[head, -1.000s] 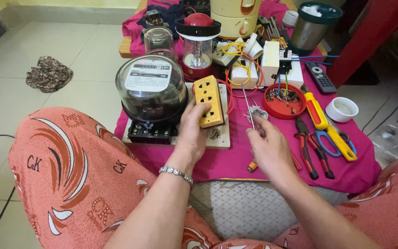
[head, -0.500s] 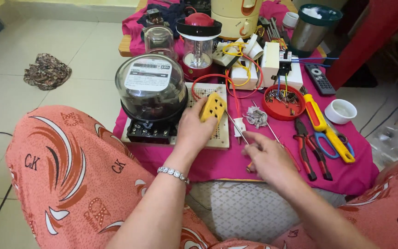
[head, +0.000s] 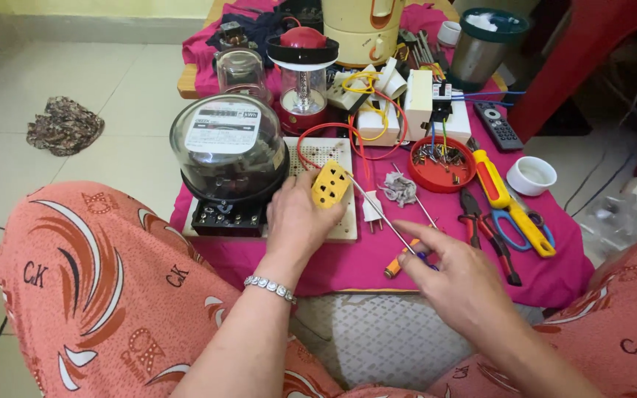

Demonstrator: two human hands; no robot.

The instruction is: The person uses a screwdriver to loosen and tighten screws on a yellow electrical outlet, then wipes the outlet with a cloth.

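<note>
On the pink cloth (head: 407, 254) covering the low table, the left hand (head: 298, 221) grips a yellow socket block (head: 331, 185), fingers curled round its lower edge so the block stands tilted, its face of holes turned up toward the camera. The block sits at about one o'clock from the left palm, just above the white perforated board (head: 348, 221) that lies flat under it. The right hand (head: 455, 276) holds a thin screwdriver (head: 377, 214) loosely, with the fingers half closed round the handle end; the metal shaft runs toward ten o'clock from that hand and its tip meets the right edge of the yellow block. At eleven o'clock from the left hand stands a domed glass electricity meter (head: 228, 151) on a black base, touching the board's left side. At two o'clock from the right hand lie a red dish of small parts (head: 441, 163), pliers (head: 484, 232), blue-handled scissors (head: 510, 228) and a yellow-and-red tool (head: 510, 203). A small orange-handled tool (head: 396, 264) lies on the cloth just beside the right fingers.
</note>
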